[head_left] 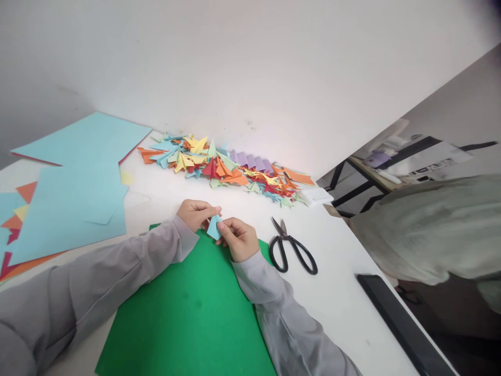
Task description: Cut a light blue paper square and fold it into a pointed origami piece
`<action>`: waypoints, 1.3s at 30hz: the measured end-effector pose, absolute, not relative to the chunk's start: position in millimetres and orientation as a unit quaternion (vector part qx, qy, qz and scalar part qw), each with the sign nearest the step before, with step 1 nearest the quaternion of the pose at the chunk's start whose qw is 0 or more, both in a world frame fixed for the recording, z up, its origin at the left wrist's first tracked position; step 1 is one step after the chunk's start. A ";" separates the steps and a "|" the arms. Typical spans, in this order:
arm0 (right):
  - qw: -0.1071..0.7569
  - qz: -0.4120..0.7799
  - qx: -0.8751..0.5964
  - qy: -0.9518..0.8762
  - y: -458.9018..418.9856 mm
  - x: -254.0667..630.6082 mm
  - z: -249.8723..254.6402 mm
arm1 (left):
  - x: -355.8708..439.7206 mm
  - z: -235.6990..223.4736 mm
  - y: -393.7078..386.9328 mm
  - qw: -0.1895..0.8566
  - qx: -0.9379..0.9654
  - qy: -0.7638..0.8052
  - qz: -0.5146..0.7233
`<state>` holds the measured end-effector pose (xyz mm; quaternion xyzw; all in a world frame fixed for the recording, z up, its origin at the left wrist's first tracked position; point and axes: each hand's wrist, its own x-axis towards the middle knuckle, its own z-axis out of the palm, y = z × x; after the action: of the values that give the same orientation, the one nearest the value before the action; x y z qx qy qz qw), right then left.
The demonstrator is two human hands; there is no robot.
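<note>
Blue folded paper (213, 227) pinched between closed fingers (226, 227) of both hands

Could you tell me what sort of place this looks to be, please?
It looks like a craft table, perhaps in a workshop: folded papers are heaped by the wall, scissors lie beside the green sheet, and the left hand and right hand hold a small blue piece.

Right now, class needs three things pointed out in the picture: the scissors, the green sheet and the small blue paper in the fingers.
Scissors (285, 237): head view, just below the pivot.
Green sheet (188, 313): head view, middle of its bare surface.
Small blue paper (213, 228): head view, its visible folded face.
</note>
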<state>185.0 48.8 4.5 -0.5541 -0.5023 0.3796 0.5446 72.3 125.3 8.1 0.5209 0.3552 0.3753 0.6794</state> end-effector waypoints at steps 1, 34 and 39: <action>0.545 0.382 -0.553 -0.501 48.6 184.6 4.8 | 72.5 7.3 125.5 0.680 0.518 0.357 0.377; 0.530 0.359 -0.567 -0.519 49.6 185.2 2.8 | 74.5 11.7 122.0 0.656 0.550 0.353 0.378; 0.529 0.352 -0.572 -0.519 48.9 184.7 3.4 | 73.9 12.1 121.7 0.656 0.559 0.351 0.366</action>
<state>184.7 48.9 3.4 -0.5722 -0.5191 0.3516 0.5287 73.9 121.7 12.1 0.5591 0.3512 0.3658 0.6559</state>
